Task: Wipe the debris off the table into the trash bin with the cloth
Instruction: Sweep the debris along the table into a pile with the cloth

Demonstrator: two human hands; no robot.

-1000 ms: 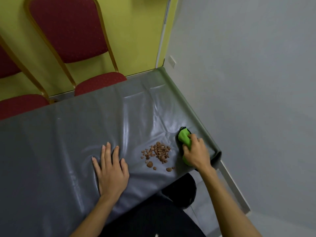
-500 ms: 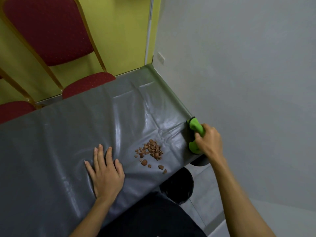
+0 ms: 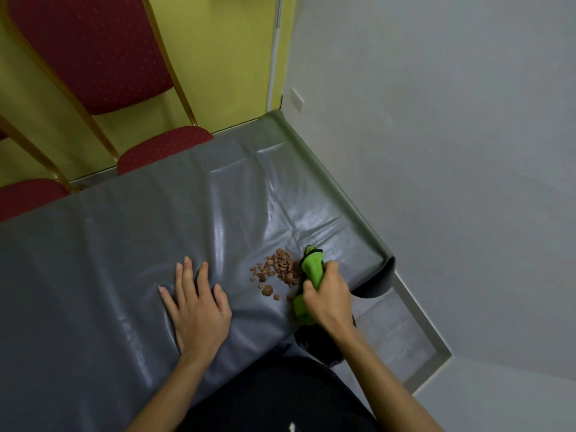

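The green cloth (image 3: 312, 269) is bunched into a long roll with a dark edge at its far tip. It lies on the grey surface (image 3: 124, 244) near the front right corner, with its near end reaching the front edge. The right hand (image 3: 327, 299) grips the cloth round its middle, fingers curled over it, so that green shows both beyond the knuckles and below the hand. The far part of the cloth touches the right side of the debris (image 3: 277, 268), a small heap of reddish-brown crumbs and broken bits. A few loose pieces lie scattered on the heap's left and near sides, the largest of them close to the front edge.

The trash bin (image 3: 314, 346), dark and partly hidden by the right forearm, stands on the floor just below the front edge, under the cloth's near end.

The left hand (image 3: 196, 307) lies flat on the surface to the left of the debris and apart from it, palm down, fingers straight and slightly spread, holding nothing. The grey cover is shiny and creased, and its right front corner hangs down in a fold.

Beyond the far edge stand red padded chairs (image 3: 103, 54) with gold frames against a yellow wall (image 3: 224, 57). A grey wall (image 3: 436, 120) runs along the right side, with a white socket (image 3: 296, 98) near the corner.
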